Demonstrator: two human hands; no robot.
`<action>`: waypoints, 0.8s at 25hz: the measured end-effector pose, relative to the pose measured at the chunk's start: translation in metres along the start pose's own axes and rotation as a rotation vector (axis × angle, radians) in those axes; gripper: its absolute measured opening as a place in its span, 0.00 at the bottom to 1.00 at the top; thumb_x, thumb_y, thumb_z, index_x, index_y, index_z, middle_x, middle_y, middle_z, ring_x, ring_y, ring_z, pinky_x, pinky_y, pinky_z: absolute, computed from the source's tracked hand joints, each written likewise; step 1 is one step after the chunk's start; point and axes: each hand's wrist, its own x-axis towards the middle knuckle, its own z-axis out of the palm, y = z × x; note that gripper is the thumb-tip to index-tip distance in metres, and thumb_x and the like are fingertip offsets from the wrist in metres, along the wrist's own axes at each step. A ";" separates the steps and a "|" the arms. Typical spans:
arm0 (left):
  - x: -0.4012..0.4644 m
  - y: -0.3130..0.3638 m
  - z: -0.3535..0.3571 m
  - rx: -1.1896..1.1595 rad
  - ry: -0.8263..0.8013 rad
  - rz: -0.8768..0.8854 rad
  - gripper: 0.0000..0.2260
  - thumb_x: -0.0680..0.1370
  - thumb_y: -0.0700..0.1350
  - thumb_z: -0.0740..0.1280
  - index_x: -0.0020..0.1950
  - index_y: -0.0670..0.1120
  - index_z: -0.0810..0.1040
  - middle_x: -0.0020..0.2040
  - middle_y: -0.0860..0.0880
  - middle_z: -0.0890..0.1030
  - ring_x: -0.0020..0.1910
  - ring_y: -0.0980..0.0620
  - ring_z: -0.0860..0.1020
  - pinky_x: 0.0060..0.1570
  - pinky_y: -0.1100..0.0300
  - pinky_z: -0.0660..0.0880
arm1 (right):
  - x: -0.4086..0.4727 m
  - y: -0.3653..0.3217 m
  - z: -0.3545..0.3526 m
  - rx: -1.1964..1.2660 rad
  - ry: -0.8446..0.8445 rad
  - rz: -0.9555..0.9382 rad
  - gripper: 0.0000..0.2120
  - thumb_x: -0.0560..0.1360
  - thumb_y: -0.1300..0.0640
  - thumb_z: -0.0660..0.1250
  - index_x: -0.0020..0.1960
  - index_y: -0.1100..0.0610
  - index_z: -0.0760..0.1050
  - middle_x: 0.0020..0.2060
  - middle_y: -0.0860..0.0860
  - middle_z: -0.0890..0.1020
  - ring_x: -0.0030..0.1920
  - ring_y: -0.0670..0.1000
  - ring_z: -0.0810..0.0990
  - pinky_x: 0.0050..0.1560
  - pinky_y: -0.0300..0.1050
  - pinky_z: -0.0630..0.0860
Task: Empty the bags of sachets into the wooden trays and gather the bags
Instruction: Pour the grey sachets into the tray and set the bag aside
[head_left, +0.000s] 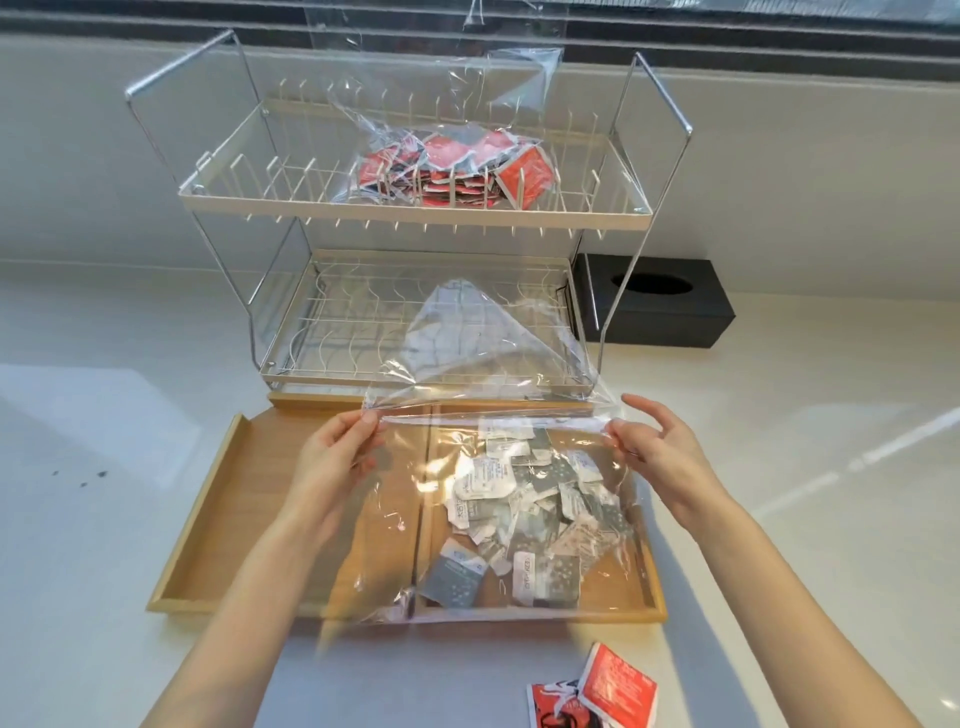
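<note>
Our left hand (332, 457) pinches one corner of the clear bag (405, 499) between thumb and fingertips; our right hand (654, 447) pinches the opposite corner with thumb and forefinger, the other fingers spread loose. We hold the bag stretched between both hands, above the wooden trays (208, 514), its mouth edge level and taut. The grey and white sachets (524, 504) lie heaped under the plastic over the right tray; we cannot tell whether they are inside the bag or already in the tray. The left tray is bare wood. Just behind the trays stands a wire dish rack (415, 218), with a second bag of red sachets (457, 166) on its upper shelf. In front of the trays, to the right, loose red sachets (597, 691) lie on the counter (104, 415). Behind the trays to the right sits a black tissue box (654, 301).
</note>
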 end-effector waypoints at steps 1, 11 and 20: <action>-0.004 0.002 0.000 0.039 0.024 0.038 0.04 0.76 0.42 0.63 0.47 0.48 0.76 0.41 0.52 0.79 0.42 0.57 0.77 0.41 0.65 0.71 | -0.007 -0.002 0.001 -0.061 0.021 -0.051 0.18 0.74 0.63 0.64 0.63 0.53 0.69 0.41 0.57 0.81 0.40 0.49 0.79 0.45 0.38 0.77; -0.062 0.051 -0.018 0.478 -0.093 0.582 0.14 0.75 0.39 0.65 0.48 0.60 0.73 0.44 0.57 0.77 0.43 0.63 0.77 0.43 0.74 0.72 | -0.069 -0.032 -0.009 -0.396 0.091 -0.421 0.12 0.73 0.62 0.66 0.56 0.56 0.78 0.41 0.49 0.81 0.45 0.48 0.79 0.51 0.40 0.76; -0.085 0.062 0.001 0.663 -0.056 0.814 0.04 0.74 0.44 0.65 0.40 0.51 0.76 0.44 0.60 0.71 0.38 0.70 0.72 0.38 0.78 0.67 | -0.121 -0.040 -0.046 -0.374 0.391 -0.570 0.05 0.72 0.50 0.67 0.40 0.50 0.78 0.27 0.49 0.68 0.26 0.43 0.66 0.32 0.37 0.63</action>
